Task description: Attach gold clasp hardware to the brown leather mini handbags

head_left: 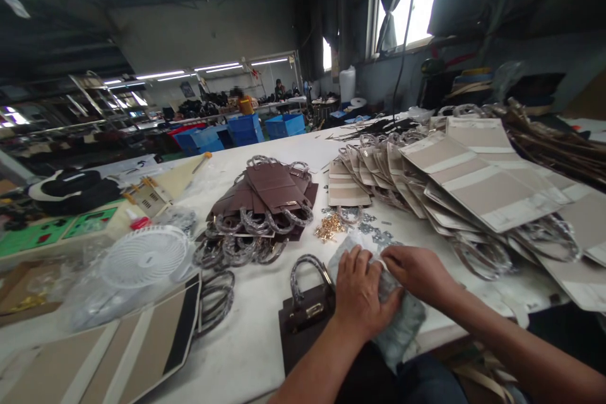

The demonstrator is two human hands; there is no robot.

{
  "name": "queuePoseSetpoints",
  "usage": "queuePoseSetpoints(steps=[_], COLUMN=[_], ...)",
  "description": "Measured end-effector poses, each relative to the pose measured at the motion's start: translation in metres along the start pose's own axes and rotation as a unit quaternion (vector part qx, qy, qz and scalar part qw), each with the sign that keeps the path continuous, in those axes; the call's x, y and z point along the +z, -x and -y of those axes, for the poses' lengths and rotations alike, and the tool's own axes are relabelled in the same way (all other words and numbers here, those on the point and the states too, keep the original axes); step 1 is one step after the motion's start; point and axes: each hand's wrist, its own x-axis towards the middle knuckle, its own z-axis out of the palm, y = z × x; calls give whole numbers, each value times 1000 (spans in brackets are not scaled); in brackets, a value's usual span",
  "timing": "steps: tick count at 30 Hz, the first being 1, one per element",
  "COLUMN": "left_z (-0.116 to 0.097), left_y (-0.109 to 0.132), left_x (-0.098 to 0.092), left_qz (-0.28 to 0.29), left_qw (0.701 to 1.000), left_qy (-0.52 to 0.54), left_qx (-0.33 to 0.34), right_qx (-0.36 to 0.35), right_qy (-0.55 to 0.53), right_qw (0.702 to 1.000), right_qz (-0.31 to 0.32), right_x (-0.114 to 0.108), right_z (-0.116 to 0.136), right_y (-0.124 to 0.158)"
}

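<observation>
My left hand lies with its fingers spread on a pale grey, cloth-like bundle at the table's front edge. My right hand is closed beside it, thumb and fingers pinched over the bundle's upper part; what they grip is hidden. Under my left wrist sits a dark brown handbag with a gold clasp and a wrapped handle. Just beyond my hands are a small heap of gold metal fittings and scattered thin grey metal plates.
Brown bag panels with plastic-wrapped handles are piled mid-table. Beige bag panels are stacked high at the right. A white round fan grille and another beige panel lie at the left. Blue bins stand beyond the table.
</observation>
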Motion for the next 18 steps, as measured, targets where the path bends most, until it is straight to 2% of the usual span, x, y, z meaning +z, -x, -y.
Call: queuePoseSetpoints(steps=[3,5,7,10,13,16,18], left_z=[2,3,3,1,0,14,33], left_y=[6,11,14,18,21,16,6], left_x=[-3,-7,-10,-8,-7,-18,-31], left_qz=[-28,-39,-43,-46,-64,-105,-87], left_qw=[999,999,999,998,995,986,980], left_qy=[16,24,25,30,70,124,156], left_qx=[2,6,12,6,-13,-45,-86], right_qx=[26,39,41,29,11,11,19], right_qy=[-215,-288,-307,-314,-351,-410,-430], right_qw=[975,949,937,930,908,882,869], right_qz=[56,121,163,191,227,232,242], right_x=[-4,-9,-15,-21,-26,-32,-38], right_z=[-6,-5,-2,4,12,23,33], right_y=[-1,-4,-8,-15,-19,-17,-13])
